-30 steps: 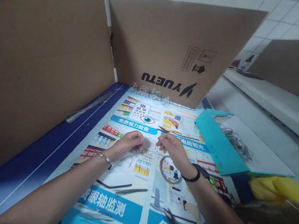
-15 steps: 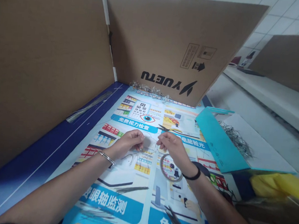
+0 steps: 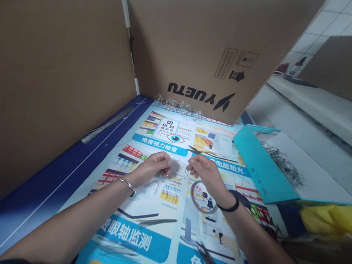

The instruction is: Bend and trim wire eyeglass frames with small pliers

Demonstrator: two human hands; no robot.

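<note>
My left hand (image 3: 156, 166) and my right hand (image 3: 202, 170) are both pinched shut on the two ends of a thin bent wire (image 3: 178, 166), held just above a printed poster mat (image 3: 155, 233). Beneath my hands lie more bent wire pieces (image 3: 159, 185). A roll of clear tape (image 3: 202, 197) lies under my right wrist. Small scissors (image 3: 199, 151) rest on the mat just beyond my right hand. A silver bracelet sits on my left wrist and a black band on my right.
Tall cardboard walls (image 3: 55, 68) stand at the left and back. Bundles of straight wire (image 3: 155, 222) lie on the mat, and another bundle (image 3: 107, 125) leans at the left wall. A teal box lid (image 3: 260, 168) holding wire scraps sits right, beside yellow cloth (image 3: 331, 217).
Both hands stay pinched on the wire, nearly still. The view has shifted slightly, so everything sits a little higher and to the right.
</note>
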